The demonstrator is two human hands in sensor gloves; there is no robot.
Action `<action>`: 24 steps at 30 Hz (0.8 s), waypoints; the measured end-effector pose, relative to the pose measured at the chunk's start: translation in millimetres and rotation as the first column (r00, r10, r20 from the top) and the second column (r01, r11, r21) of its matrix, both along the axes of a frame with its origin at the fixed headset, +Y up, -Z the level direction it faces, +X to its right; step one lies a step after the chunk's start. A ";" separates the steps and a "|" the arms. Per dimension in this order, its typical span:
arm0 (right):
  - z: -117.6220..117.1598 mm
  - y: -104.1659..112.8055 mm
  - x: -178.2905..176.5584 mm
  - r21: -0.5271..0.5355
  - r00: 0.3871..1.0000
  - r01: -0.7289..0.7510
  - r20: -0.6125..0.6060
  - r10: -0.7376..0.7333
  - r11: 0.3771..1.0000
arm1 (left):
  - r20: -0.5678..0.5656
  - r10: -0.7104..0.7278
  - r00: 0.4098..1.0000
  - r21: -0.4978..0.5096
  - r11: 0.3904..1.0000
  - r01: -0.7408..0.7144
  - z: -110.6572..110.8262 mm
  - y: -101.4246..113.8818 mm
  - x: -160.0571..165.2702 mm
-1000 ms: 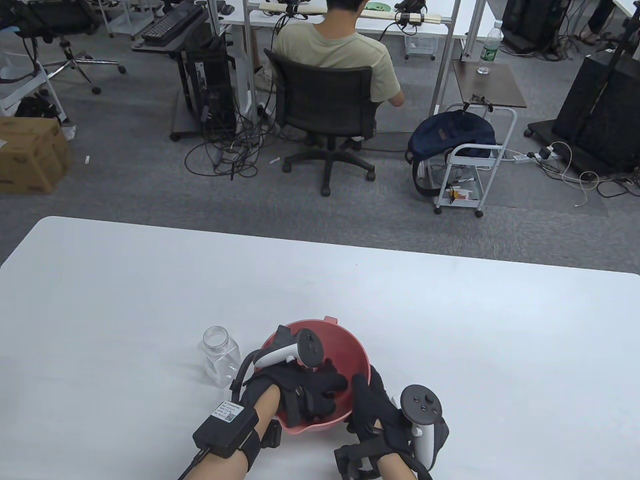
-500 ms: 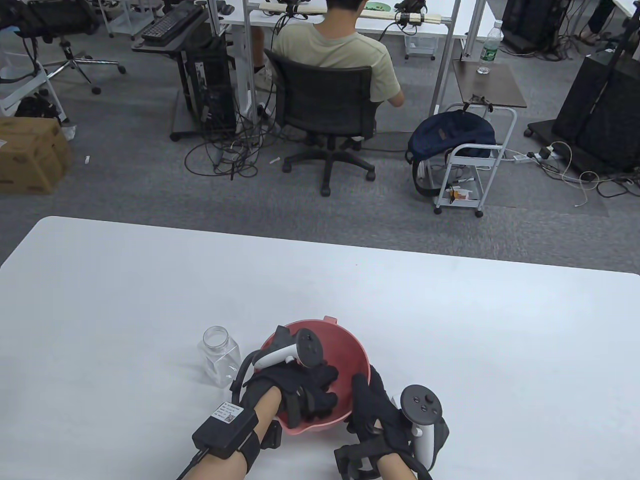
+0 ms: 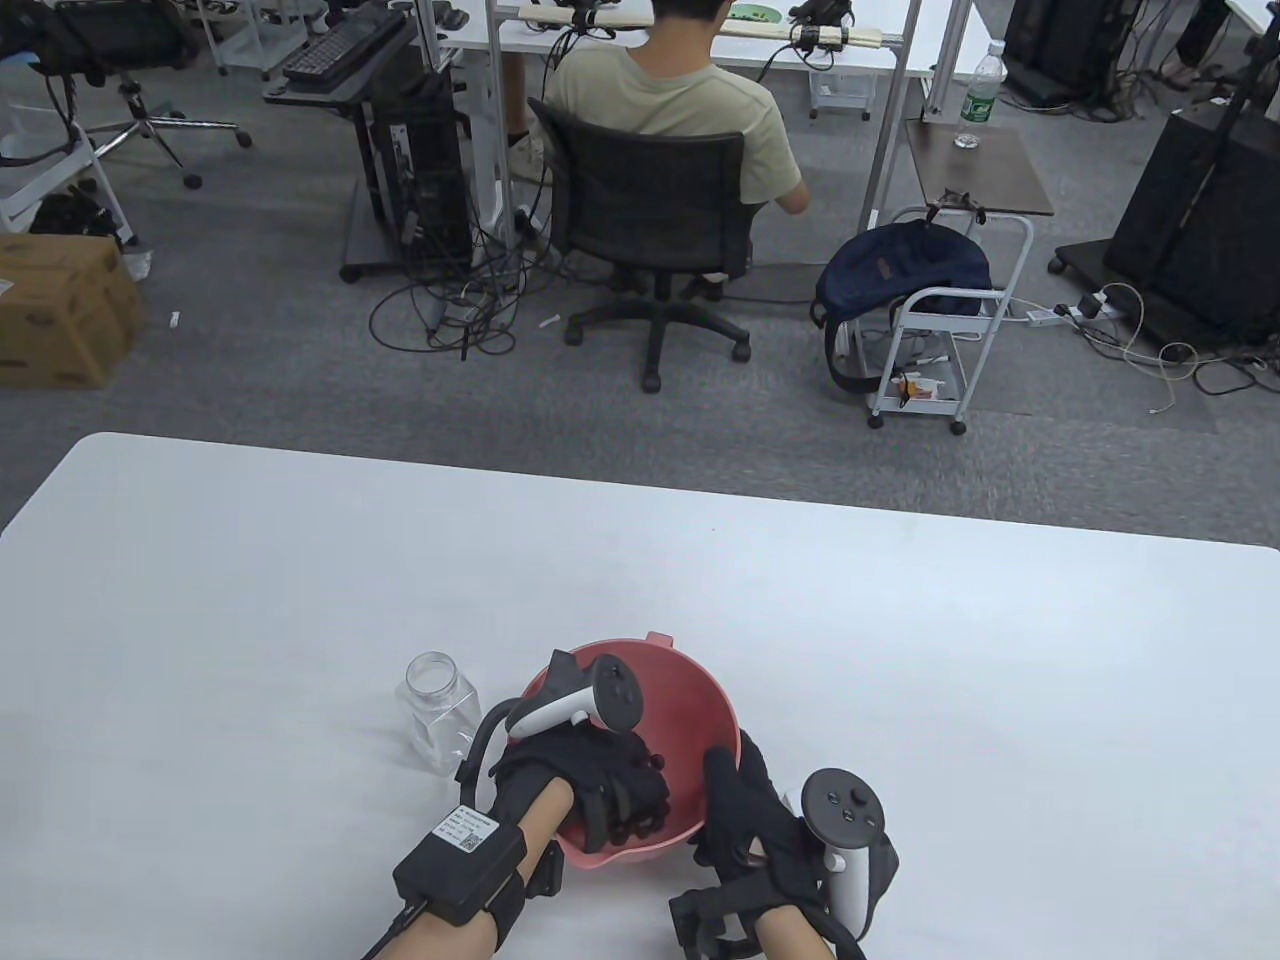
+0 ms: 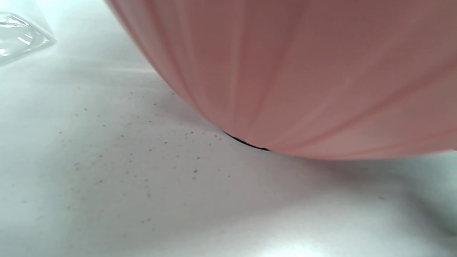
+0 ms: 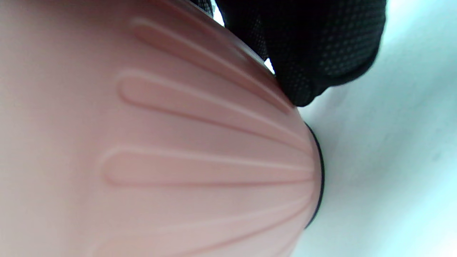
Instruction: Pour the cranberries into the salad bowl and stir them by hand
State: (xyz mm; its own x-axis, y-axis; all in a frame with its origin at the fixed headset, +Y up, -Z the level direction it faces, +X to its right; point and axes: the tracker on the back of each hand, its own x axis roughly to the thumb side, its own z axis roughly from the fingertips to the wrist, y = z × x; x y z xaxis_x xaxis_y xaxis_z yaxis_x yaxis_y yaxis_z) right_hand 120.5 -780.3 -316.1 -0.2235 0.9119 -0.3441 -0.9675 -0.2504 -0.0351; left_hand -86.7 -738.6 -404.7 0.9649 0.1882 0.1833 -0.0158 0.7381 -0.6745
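Pink bowl (image 3: 700, 700) stands on the white table (image 3: 300, 600), near its front edge. Ribbed outer wall fills the left wrist view (image 4: 303, 71) and the right wrist view (image 5: 160, 160); dark ring at its base meets the tabletop.

Left hand (image 3: 600, 785) reaches down inside the bowl from the near-left rim. Fingers (image 3: 640, 800) curled toward the bottom; whether they hold anything, cannot tell. Cranberries not visible, hidden under the glove.

Right hand (image 3: 750, 810) sits against the bowl's near-right side. Thumb lies up along the rim; in the right wrist view a gloved fingertip (image 5: 314, 64) presses on the outer wall. Looks like a bracing grip over the rim, though the other fingers are out of sight.

Clear plastic jar (image 3: 438, 710) stands upright, lid off, just left of the bowl, apart from it. Its corner shows at the top left of the left wrist view (image 4: 18, 35). It looks empty.

Small dark specks (image 4: 142, 157) dot the table by the bowl's base.
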 end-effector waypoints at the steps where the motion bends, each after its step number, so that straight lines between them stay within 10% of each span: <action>1: 0.0 0.0 0.0 0.000 1.000 0.000 0.000 0.000 1.000 | -0.002 -0.004 1.000 0.001 1.000 0.004 0.1 0.2 0.0; 24: -0.7 0.1 0.2 0.001 1.000 -0.004 -0.004 0.004 1.000 | 0.019 -0.030 0.999 -0.059 0.998 0.031 1.2 -2.8 1.8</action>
